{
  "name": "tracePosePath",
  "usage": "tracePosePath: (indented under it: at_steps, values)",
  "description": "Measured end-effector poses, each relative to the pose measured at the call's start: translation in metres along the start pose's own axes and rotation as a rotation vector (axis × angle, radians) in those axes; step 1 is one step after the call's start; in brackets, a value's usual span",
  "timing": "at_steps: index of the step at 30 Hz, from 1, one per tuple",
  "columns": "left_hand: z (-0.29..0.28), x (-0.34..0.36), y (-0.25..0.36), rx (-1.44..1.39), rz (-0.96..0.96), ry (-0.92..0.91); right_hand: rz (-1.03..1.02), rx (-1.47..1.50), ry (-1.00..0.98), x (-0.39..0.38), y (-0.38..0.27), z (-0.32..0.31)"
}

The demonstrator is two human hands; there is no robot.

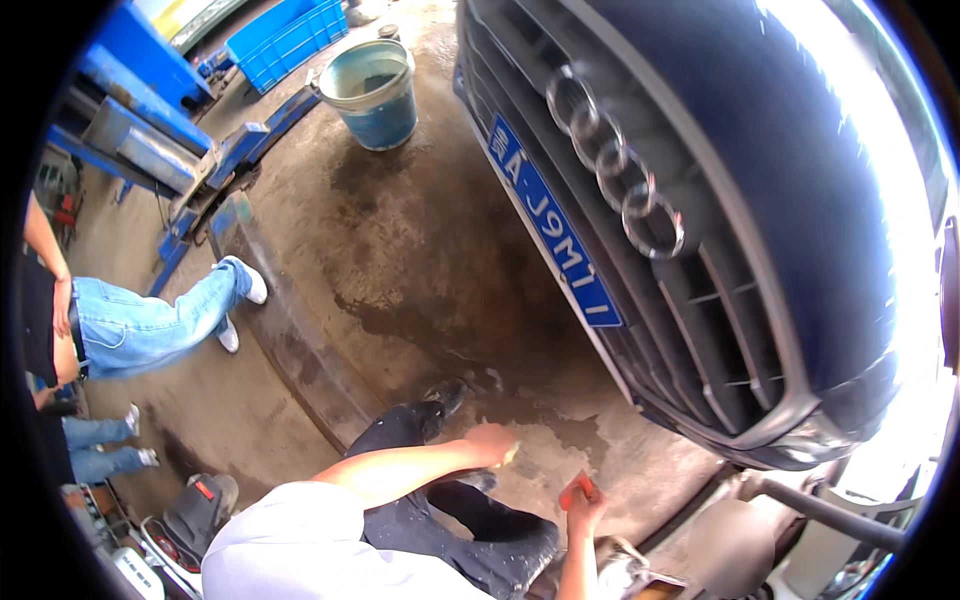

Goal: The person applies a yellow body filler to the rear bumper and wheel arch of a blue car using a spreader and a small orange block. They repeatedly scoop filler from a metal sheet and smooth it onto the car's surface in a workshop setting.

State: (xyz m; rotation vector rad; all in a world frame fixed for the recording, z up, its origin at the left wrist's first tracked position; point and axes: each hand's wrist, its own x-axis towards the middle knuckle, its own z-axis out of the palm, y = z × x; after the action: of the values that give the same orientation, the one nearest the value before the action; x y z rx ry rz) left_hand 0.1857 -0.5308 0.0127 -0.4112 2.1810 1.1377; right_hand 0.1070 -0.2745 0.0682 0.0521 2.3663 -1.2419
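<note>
My left hand (490,445) is closed around a small pale-yellow item, mostly hidden by the fingers, above the wet concrete floor (560,410). My right hand (585,505), lower and farther right, grips a red-orange object (577,487). Both hands are in front of a dark blue car (790,180), whose grille (700,330), ring badge and blue number plate (540,230) fill the upper right. My dark-trousered legs show below my arms.
A bucket (370,120) and blue crate (285,55) stand toward the back, beside blue lift arms (240,150). Two people in jeans (150,325) stand at the left, near some dark equipment (190,510). A dark tube (830,520) crosses the lower right.
</note>
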Motion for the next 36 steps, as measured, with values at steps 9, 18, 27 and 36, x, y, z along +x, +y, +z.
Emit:
tracePosePath:
  at_steps: [9, 18, 27, 36]
  values:
    - [-0.15, -0.234, -0.036, -0.971, -0.06, 0.528, 0.057, -0.256, -0.189, -0.087, -0.267, -0.052]
    - [-0.346, -0.425, -0.111, -1.848, 0.086, 0.811, -0.188, -0.024, -0.631, -0.141, -0.539, 0.207]
    - [-0.515, -0.539, -0.129, -1.896, 0.392, 1.312, -0.381, 0.719, -1.229, -0.223, -0.745, 0.384]
    - [-0.707, -0.532, -0.225, -1.775, 0.256, 1.309, -0.472, 0.426, -1.339, -0.154, -0.805, 0.55]
